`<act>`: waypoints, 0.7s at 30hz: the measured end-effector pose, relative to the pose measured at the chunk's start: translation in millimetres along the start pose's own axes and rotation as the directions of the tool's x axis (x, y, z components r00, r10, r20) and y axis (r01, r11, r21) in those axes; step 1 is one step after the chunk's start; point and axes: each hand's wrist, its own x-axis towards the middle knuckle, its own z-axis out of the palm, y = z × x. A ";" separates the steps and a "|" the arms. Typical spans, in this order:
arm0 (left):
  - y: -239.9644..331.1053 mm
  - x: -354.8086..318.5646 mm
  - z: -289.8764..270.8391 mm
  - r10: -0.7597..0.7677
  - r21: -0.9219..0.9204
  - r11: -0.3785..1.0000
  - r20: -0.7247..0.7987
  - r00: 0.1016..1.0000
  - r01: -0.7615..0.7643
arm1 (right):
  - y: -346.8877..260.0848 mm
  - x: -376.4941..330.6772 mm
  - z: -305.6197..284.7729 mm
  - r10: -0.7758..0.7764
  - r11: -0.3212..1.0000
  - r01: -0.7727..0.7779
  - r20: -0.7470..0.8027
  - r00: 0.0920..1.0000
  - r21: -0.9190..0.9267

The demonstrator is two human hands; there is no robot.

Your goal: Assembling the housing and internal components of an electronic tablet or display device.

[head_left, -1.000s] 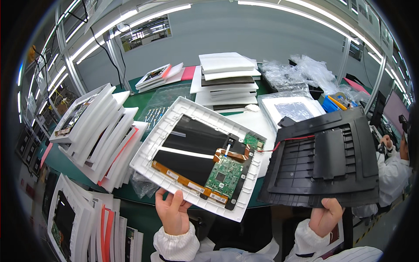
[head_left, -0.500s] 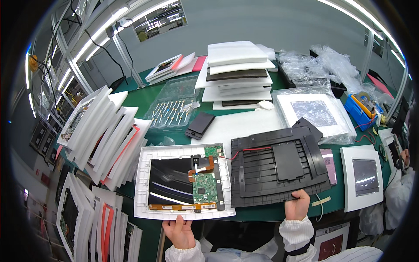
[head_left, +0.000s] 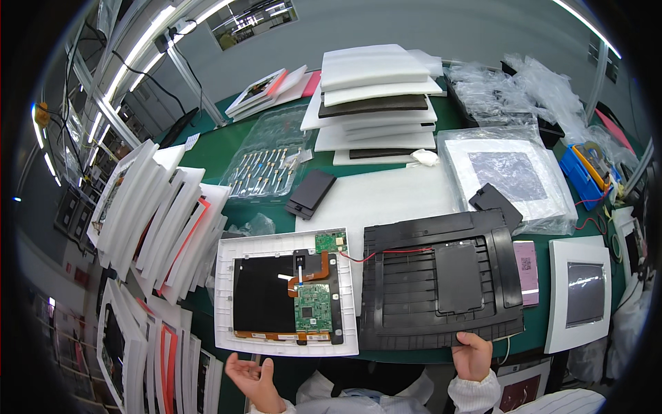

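Fingers of the right hand [head_left: 473,355] are clamped on the near edge of the black plastic back cover [head_left: 441,279], thumb on top; fingers of the left hand [head_left: 254,376] are spread apart, palm up, holding nothing, just below the near edge of the white-framed display panel [head_left: 286,293].

Green worktop [head_left: 214,148] carries everything. A fanned row of white-framed panels [head_left: 155,214] leans along its left side. A stack of white foam sheets [head_left: 376,103] with dark layers between stands at the far middle. The black back cover lies flat, ribbed side up, at the near right, touching the display panel beside it. That panel lies face down at the near centre, its dark back showing. A bagged white panel [head_left: 507,176] sits behind the cover, and another white-framed screen [head_left: 583,290] lies at the right edge. A clear blister tray of small parts [head_left: 265,162] rests behind the display panel, a small black box [head_left: 312,193] near it. On the panel sit a green circuit board [head_left: 314,307] and an orange flex cable [head_left: 314,269]. A red wire [head_left: 386,252] runs from the panel onto the cover.
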 end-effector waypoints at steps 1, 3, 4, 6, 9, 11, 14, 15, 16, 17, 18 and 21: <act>22.3 1.8 8.2 0.183 0.038 0.981 0.108 0.977 -0.188 | -1.3 -0.3 -0.9 0.016 1.000 -0.016 -0.004 1.000 -0.016; 69.2 14.6 33.6 0.396 0.095 0.872 0.441 0.806 -0.480 | -4.3 -0.8 7.3 0.001 1.000 -0.001 -0.015 1.000 -0.001; 87.7 24.9 53.6 0.397 0.100 0.805 0.641 0.657 -0.585 | -7.2 0.6 8.4 -0.017 1.000 0.018 -0.026 0.999 0.009; 109.7 31.8 116.2 0.498 -0.064 0.713 0.748 0.439 -0.699 | -12.2 7.0 -0.9 0.015 1.000 -0.015 0.009 1.000 -0.003; 85.4 49.2 192.1 0.504 -0.059 0.544 0.821 0.270 -0.837 | -13.0 13.5 -2.3 0.057 0.998 -0.057 0.039 0.998 -0.001; 65.1 60.7 217.9 0.498 -0.035 0.484 0.833 0.242 -0.874 | -14.3 13.5 8.9 0.053 0.999 -0.053 0.028 0.998 -0.009; 50.8 63.5 237.7 0.212 0.144 0.563 0.926 0.311 -0.813 | -13.6 17.2 -1.6 0.058 0.998 -0.057 0.021 0.998 -0.013; 48.1 63.3 241.2 0.226 0.127 0.588 0.922 0.314 -0.799 | -13.4 17.5 -3.4 0.058 0.998 -0.058 0.014 0.998 -0.009; 47.2 62.3 244.6 0.241 0.112 0.612 0.917 0.319 -0.783 | -14.7 19.2 -4.0 0.068 0.998 -0.068 0.027 0.997 0.004; 46.9 60.3 247.2 0.237 0.114 0.610 0.918 0.318 -0.784 | -15.5 20.9 -4.1 0.079 0.997 -0.080 0.041 0.996 0.016; 46.7 57.9 249.1 0.261 0.100 0.576 0.918 0.298 -0.811 | -15.9 21.4 -2.9 0.082 0.996 -0.083 0.039 0.996 0.018; 49.3 54.9 253.1 0.281 0.080 0.500 0.927 0.249 -0.862 | -15.7 22.5 -1.5 0.082 0.996 -0.082 0.005 0.997 0.022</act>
